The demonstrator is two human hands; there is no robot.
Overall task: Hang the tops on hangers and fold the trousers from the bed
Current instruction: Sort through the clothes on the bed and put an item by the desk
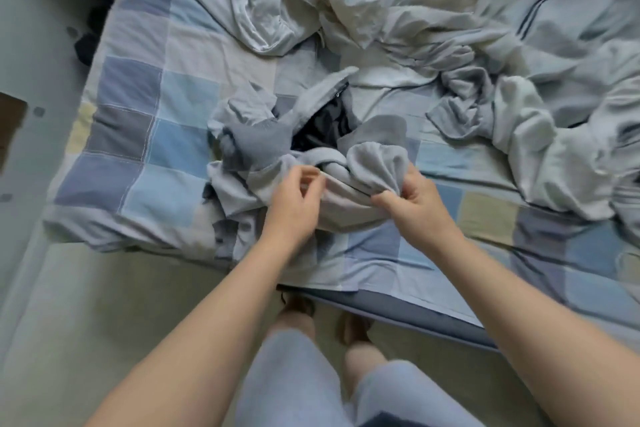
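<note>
At the centre of the frame, on the checked bed (138,135), our right hand (412,199) clamps a bunch of the grey garment (375,163) in the clothes pile (277,149), while our left hand (294,204) pinches its edge between thumb and fingertips.

Soft, even, cool-toned light is spread over the scene, and no glare is seen. Only faint shadows are cast. Slight blur is found throughout, and straight lines are bent toward the edges by wide-angle distortion.
</note>
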